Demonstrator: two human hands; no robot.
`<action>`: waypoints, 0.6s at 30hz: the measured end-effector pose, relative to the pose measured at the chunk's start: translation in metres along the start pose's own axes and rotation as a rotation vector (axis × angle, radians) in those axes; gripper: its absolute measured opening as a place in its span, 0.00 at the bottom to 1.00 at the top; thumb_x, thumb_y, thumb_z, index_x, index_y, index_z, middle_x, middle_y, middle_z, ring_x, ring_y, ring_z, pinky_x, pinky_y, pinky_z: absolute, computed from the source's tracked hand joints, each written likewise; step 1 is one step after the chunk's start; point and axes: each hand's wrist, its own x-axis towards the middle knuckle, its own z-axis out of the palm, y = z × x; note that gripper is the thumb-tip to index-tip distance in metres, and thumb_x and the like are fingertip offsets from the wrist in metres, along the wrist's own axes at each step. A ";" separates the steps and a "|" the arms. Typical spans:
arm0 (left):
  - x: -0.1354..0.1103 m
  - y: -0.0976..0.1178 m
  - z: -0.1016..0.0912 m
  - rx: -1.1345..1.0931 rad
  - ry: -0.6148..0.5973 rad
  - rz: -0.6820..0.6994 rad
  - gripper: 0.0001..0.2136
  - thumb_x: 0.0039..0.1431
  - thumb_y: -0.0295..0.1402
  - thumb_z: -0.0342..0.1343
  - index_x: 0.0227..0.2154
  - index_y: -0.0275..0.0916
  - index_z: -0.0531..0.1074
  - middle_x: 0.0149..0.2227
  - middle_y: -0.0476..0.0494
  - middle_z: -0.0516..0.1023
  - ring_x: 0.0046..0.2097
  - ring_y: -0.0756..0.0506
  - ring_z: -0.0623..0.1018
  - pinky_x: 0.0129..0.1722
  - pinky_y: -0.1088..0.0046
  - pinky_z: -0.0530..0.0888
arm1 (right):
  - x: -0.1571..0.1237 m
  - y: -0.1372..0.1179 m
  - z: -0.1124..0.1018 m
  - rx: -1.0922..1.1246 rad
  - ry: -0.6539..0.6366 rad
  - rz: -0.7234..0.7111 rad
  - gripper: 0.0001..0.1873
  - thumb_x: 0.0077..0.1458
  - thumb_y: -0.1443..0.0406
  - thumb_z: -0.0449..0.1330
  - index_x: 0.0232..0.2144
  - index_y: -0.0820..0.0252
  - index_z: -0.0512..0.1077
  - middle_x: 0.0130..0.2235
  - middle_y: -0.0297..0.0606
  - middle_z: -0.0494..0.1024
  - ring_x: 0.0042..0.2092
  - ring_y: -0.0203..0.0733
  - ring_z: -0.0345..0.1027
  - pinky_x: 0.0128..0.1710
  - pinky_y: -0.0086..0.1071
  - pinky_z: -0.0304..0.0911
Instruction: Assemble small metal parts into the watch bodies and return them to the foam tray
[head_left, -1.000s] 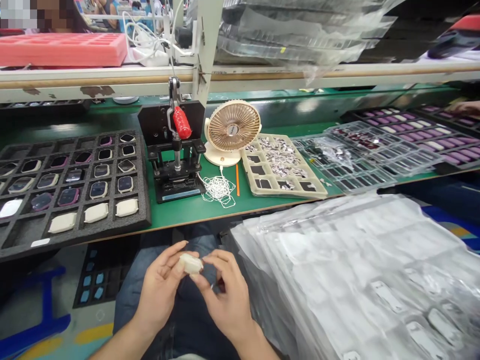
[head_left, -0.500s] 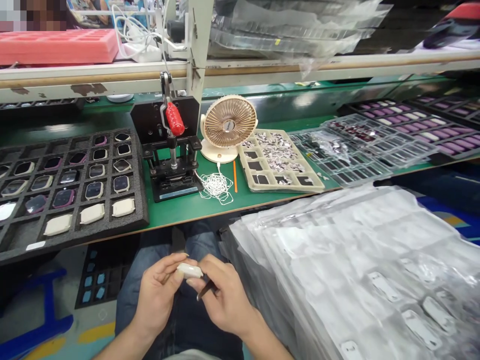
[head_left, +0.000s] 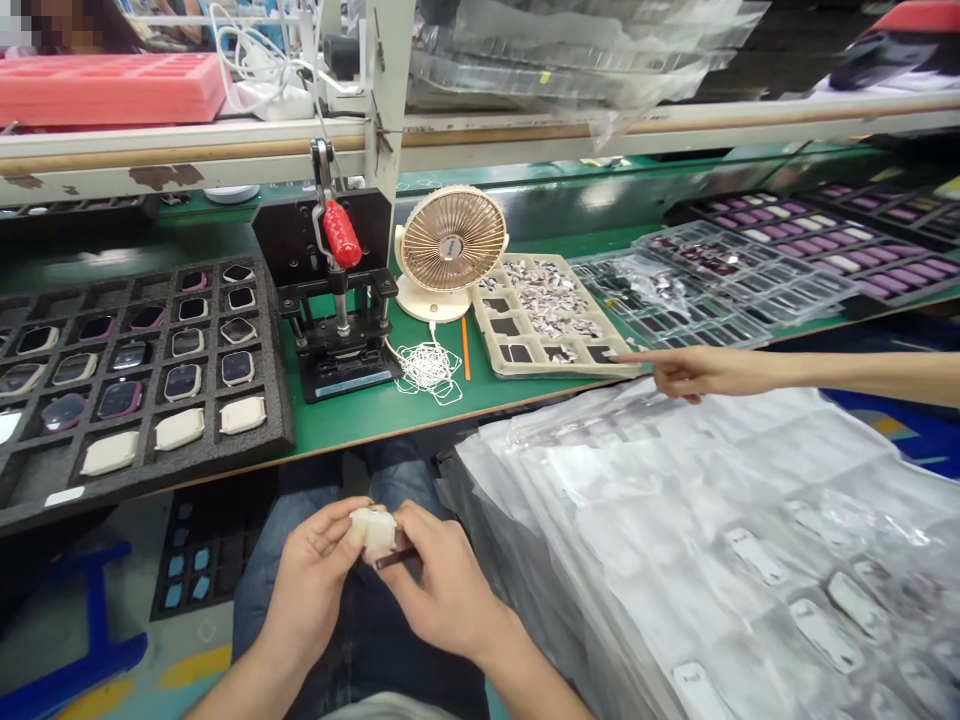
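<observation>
Cream-coloured, a small blocky case point(head_left: 373, 530) sits near, before the green counter point(head_left: 352, 418): fingers of the left hand point(head_left: 313, 568) pinch its left end; those of the right hand point(head_left: 442, 582) (pinching a slim dark strip point(head_left: 396, 559)) touch its right.

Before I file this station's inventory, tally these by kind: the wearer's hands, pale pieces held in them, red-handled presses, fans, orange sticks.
Hands: 2 (left hand, right hand)
Held pale piece: 1
Red-handled press: 1
Fan: 1
Orange stick: 1
Total: 6
</observation>
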 end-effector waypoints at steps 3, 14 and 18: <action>0.002 0.004 -0.001 0.060 -0.078 -0.042 0.18 0.56 0.39 0.73 0.48 0.38 0.83 0.42 0.38 0.86 0.38 0.47 0.81 0.41 0.73 0.77 | 0.001 -0.003 -0.002 0.062 0.020 0.031 0.10 0.66 0.63 0.58 0.31 0.57 0.66 0.30 0.32 0.71 0.31 0.36 0.63 0.31 0.32 0.52; 0.009 0.016 0.003 0.043 -0.297 -0.257 0.17 0.64 0.43 0.65 0.49 0.36 0.79 0.20 0.56 0.59 0.24 0.54 0.55 0.26 0.75 0.52 | 0.016 0.009 0.008 1.012 -0.177 0.563 0.29 0.58 0.41 0.64 0.26 0.57 0.62 0.20 0.19 0.49 0.22 0.28 0.34 0.22 0.29 0.33; 0.002 0.011 0.007 0.079 -0.259 -0.179 0.21 0.60 0.46 0.69 0.50 0.37 0.81 0.22 0.55 0.60 0.25 0.54 0.56 0.27 0.75 0.53 | 0.013 0.004 0.014 0.986 -0.036 0.534 0.28 0.57 0.43 0.65 0.25 0.57 0.62 0.20 0.21 0.52 0.22 0.28 0.39 0.22 0.29 0.36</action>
